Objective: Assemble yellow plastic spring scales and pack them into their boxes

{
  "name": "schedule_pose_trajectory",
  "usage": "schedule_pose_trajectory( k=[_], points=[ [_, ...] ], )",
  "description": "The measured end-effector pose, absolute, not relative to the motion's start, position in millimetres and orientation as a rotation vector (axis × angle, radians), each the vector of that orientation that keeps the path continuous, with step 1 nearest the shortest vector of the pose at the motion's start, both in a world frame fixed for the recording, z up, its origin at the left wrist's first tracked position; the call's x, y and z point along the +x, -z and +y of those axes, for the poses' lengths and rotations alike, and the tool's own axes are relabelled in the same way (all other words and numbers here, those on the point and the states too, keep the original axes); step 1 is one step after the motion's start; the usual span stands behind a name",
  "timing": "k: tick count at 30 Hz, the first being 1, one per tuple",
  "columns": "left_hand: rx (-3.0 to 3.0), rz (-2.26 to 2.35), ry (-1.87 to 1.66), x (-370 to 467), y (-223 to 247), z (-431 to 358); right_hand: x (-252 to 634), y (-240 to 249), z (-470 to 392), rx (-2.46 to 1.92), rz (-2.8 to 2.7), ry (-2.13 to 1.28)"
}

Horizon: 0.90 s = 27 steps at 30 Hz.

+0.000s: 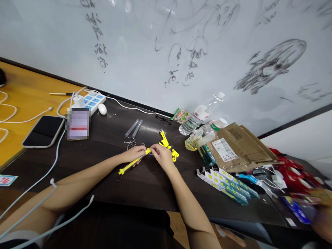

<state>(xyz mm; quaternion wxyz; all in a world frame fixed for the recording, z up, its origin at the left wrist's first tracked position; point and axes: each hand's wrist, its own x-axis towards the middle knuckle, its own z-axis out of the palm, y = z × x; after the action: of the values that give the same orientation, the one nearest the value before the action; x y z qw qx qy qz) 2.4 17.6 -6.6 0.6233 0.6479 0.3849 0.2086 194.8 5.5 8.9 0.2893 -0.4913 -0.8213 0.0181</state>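
On the dark, glossy surface, one clear plastic bottle is showing yellow near its base, a ribbed bottle is standing beside it, and two clear tubes are lying side by side. Between the hands, a slim, clear rod with bright yellow ends is slanting just above the surface, the left hand's grip clamping its shaft. The right hand's grip is pinching together at its far end, on something too small to tell.

Tube pt. hidden @ L hand
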Motion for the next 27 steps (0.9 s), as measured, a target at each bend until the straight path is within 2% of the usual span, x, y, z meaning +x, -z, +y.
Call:
schedule_pose_trajectory(
  k=[18,27],
  points=[
    [1.400,0.821,-0.442,0.3,2.9,20.2,191.6,-9.0,-0.5,-1.201,-2.419,0.151],
    [1.475,0.834,-0.496,3.1,0.8,14.0,186.1,-20.9,-6.2,-1.178,-2.429,-0.089]
  ],
)
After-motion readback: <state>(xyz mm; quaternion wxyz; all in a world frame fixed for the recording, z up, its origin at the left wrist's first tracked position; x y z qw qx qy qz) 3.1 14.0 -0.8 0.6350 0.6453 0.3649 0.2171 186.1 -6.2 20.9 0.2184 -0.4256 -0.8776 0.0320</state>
